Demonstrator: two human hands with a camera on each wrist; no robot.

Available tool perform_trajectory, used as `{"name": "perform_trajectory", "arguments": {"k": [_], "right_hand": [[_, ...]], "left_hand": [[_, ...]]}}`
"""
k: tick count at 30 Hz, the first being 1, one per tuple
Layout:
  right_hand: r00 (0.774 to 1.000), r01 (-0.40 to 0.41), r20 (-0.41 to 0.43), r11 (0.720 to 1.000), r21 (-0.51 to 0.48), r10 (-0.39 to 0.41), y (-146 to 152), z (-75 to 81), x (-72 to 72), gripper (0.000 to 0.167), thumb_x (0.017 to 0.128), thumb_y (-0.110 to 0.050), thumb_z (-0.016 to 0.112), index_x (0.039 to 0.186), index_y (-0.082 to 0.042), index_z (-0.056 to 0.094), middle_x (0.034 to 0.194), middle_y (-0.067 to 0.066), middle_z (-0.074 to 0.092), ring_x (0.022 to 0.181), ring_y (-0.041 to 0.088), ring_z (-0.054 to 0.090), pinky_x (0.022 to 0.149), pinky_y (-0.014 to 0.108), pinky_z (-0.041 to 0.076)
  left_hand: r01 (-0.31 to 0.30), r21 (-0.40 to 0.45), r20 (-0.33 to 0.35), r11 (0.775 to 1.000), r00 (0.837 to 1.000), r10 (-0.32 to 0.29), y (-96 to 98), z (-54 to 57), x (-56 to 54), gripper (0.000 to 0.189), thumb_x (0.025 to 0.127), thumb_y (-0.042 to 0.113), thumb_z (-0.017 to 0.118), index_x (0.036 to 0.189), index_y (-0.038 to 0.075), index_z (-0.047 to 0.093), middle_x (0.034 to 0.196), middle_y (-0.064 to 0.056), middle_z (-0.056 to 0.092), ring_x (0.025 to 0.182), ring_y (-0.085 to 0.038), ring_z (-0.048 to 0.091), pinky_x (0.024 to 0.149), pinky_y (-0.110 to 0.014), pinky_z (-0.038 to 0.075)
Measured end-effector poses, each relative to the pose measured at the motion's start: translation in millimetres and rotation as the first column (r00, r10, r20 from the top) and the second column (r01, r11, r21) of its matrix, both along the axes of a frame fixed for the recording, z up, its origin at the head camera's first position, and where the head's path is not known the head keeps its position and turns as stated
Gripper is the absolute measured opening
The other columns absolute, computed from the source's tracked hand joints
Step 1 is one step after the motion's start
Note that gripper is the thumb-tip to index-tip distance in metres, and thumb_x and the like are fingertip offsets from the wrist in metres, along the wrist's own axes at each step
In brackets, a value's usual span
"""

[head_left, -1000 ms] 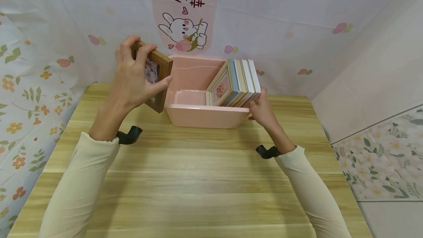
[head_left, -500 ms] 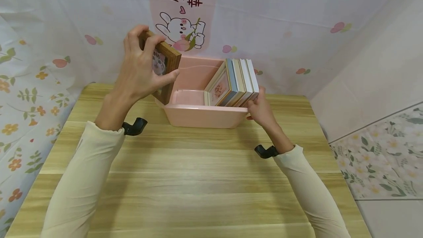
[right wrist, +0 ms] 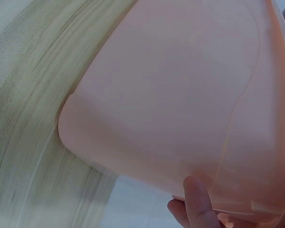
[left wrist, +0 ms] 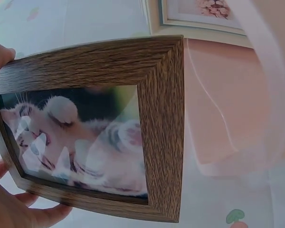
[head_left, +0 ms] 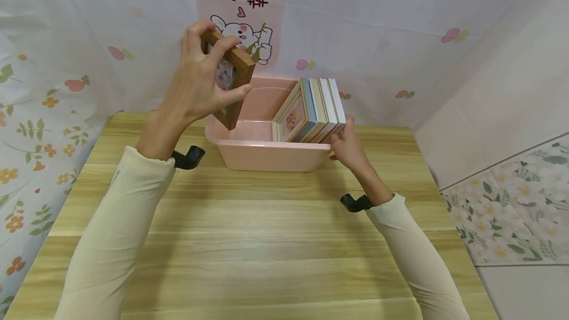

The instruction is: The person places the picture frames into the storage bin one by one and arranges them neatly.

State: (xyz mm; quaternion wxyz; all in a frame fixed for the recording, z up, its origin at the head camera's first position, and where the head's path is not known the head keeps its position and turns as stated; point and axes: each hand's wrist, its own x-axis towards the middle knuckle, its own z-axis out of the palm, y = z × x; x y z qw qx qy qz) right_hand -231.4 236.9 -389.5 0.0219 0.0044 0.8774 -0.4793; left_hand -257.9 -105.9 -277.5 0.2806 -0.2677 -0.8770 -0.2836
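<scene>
My left hand (head_left: 195,80) grips a brown wood-grain picture frame (head_left: 232,113) and holds it tilted over the left end of a pink plastic bin (head_left: 266,157). In the left wrist view, the frame shows a photo of a kitten (left wrist: 76,142) behind glossy glazing. Several slim picture frames (head_left: 317,105) lean side by side in the right part of the bin; the leftmost bears a pink flower picture (head_left: 293,118). My right hand (head_left: 348,147) holds the bin's right end, with a finger (right wrist: 199,204) against its outer wall in the right wrist view.
The bin stands at the back of a wood-grain table (head_left: 258,241), close to a patterned white cloth (head_left: 355,28). A tiled wall (head_left: 498,112) rises on the right. Black wrist mounts (head_left: 188,158) stick out from both sleeves.
My left hand has carried the brown picture frame right and upward, from beside the bin to over its left end. The right hand stays at the bin's right end.
</scene>
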Motion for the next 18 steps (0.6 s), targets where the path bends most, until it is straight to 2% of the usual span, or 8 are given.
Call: {"name": "perform_trajectory", "arguments": {"k": [9,14,18], "right_hand": [[1.000,0.013,-0.009,1.000,0.002,-0.013,-0.2,-0.5,0.2,0.061,0.097,-0.008,0.041,0.152,-0.011,0.014,0.133,0.030,0.053,0.098,0.042,0.063,0.052,0.037,0.056],[1.000,0.012,-0.011,1.000,-0.005,-0.012,-0.5,-1.3,-0.1,0.062,0.097,-0.008,0.041,0.153,-0.012,0.013,0.135,0.029,0.052,0.098,0.042,0.063,0.052,0.037,0.056],[1.000,0.014,-0.013,1.000,-0.006,-0.014,0.1,-1.8,-0.4,0.063,0.097,-0.008,0.042,0.153,-0.013,0.014,0.135,0.028,0.052,0.098,0.041,0.063,0.052,0.037,0.056]], "left_hand": [[0.044,-0.048,-0.010,0.998,0.999,-0.045,10.7,3.3,-11.0,0.066,0.078,0.045,0.075,0.136,0.020,0.053,0.148,-0.021,0.025,0.131,-0.040,0.030,0.103,-0.055,0.038],[0.055,-0.094,-0.017,0.994,0.998,-0.057,16.7,2.2,-17.2,0.066,0.078,0.048,0.073,0.133,0.017,0.055,0.147,-0.021,0.029,0.131,-0.039,0.031,0.107,-0.056,0.033],[0.057,-0.129,0.009,0.990,0.998,-0.056,21.0,1.7,-20.9,0.065,0.078,0.050,0.072,0.132,0.018,0.055,0.147,-0.020,0.030,0.133,-0.038,0.032,0.108,-0.058,0.029]]}}
